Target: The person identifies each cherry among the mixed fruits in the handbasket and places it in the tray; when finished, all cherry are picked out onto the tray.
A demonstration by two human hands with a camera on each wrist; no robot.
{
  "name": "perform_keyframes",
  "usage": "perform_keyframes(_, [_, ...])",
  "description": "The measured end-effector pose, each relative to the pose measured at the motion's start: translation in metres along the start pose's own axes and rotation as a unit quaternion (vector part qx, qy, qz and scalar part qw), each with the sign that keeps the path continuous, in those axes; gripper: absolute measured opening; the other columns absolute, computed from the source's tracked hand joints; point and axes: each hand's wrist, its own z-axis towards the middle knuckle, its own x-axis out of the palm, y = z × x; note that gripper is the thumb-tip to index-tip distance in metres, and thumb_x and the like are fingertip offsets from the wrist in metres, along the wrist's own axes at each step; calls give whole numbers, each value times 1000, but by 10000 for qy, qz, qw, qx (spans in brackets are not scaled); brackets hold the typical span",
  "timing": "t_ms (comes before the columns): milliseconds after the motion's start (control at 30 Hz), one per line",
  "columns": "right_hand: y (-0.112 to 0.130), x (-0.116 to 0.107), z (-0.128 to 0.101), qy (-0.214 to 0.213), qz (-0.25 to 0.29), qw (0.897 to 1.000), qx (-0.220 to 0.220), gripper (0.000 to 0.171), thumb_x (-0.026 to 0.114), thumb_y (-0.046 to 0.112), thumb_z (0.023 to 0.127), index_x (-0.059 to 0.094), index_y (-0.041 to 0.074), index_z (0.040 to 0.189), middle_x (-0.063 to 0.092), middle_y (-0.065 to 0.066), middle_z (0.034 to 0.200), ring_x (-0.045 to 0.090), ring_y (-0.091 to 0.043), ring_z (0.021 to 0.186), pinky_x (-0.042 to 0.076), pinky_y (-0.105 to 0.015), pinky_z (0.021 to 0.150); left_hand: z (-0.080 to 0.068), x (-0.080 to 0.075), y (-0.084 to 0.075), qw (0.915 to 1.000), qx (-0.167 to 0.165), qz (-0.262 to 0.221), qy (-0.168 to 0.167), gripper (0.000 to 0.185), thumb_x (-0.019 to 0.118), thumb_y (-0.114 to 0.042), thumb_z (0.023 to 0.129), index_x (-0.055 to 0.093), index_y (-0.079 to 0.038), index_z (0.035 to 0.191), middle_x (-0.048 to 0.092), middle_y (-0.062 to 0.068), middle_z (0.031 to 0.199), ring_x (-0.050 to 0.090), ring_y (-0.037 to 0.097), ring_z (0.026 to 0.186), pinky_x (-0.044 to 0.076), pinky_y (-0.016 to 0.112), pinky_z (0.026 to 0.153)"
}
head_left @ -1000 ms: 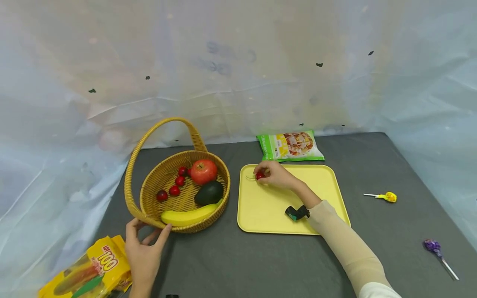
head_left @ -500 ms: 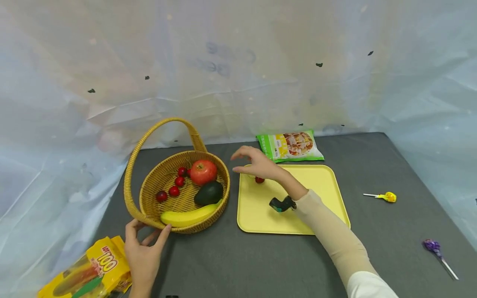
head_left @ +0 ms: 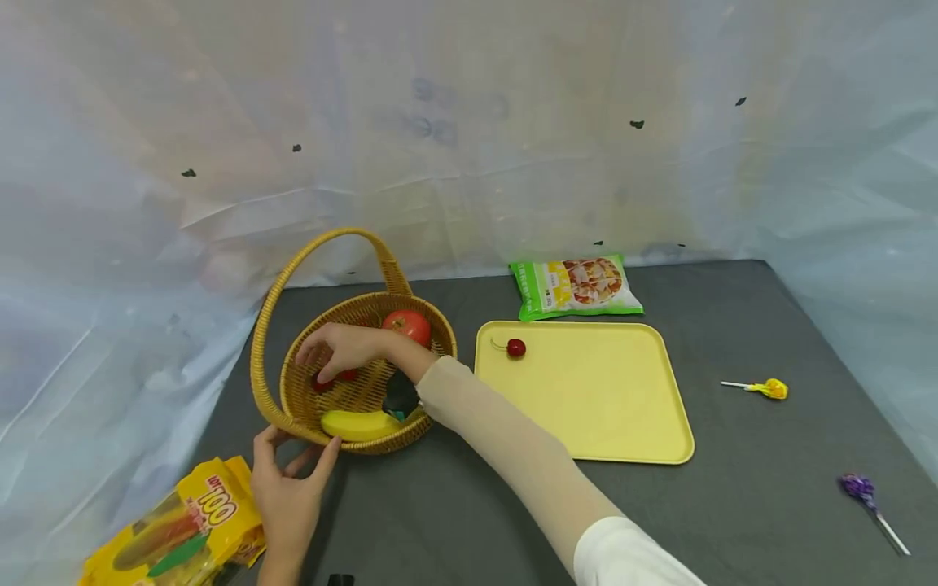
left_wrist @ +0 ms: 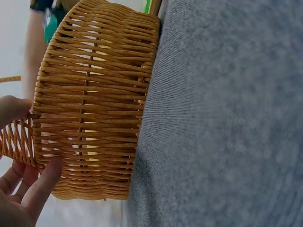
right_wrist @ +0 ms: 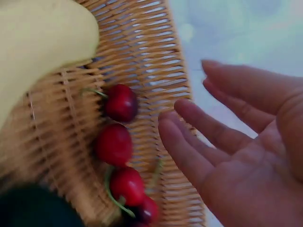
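Observation:
A wicker basket with a tall handle holds a red apple, a banana, an avocado mostly hidden by my arm, and several cherries. My right hand hovers open inside the basket just above the cherries, fingers straight, holding nothing. My left hand grips the basket's near rim between thumb and fingers. One cherry lies on the yellow tray near its far left corner.
A green snack bag lies behind the tray. A yellow snack bag sits at the near left by my left hand. A yellow lollipop and a purple lollipop lie at the right. Plastic sheeting surrounds the dark table.
My right hand let go of a cherry on the tray, then swung left into the basket above the cherries. My left hand stayed on the basket rim.

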Motion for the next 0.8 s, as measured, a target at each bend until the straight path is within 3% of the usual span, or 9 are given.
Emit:
perform_keyframes(133, [-4, 11, 14, -84, -184, 9993, 310, 40, 68, 0, 94, 59, -1, 133, 59, -13, 133, 56, -23, 122, 48, -12, 86, 0, 0, 0, 9999, -35, -108, 72, 59, 80, 10, 78, 49, 10, 129, 53, 16, 114, 55, 15, 105, 56, 12, 76])
perform_keyframes(300, [-7, 22, 23, 139, -456, 9977, 477, 38, 71, 0, 91, 62, -1, 128, 63, -12, 126, 60, -18, 111, 49, -12, 82, -1, -1, 0, 9999, -33, -104, 33, 60, 80, 11, 77, 50, 9, 129, 53, 18, 116, 55, 19, 106, 57, 12, 76])
perform_keyframes(467, [-9, 29, 26, 429, -234, 9966, 662, 31, 71, -6, 89, 65, -3, 119, 67, -13, 116, 62, -14, 97, 53, -13, 76, -2, -1, 2, 10000, -15, 2, 31, 61, 82, 9, 77, 52, 7, 129, 54, 17, 116, 54, 15, 106, 56, 10, 75])
perform_keyframes(600, [-10, 32, 26, 644, -308, 9942, 807, 29, 71, -8, 88, 66, -1, 117, 66, -8, 111, 60, -12, 95, 53, -14, 74, -2, 0, 4, 10000, -20, 90, 4, 61, 82, 12, 75, 51, 9, 129, 54, 19, 115, 54, 12, 105, 55, 9, 75])
perform_keyframes(800, [-8, 32, 22, 634, -407, 9934, 863, 28, 68, -11, 88, 70, 0, 113, 66, -7, 110, 59, -12, 88, 54, -19, 67, -2, -1, 3, 9997, -24, 225, -66, 61, 82, 13, 74, 52, 9, 127, 54, 15, 113, 54, 9, 104, 54, 8, 74])
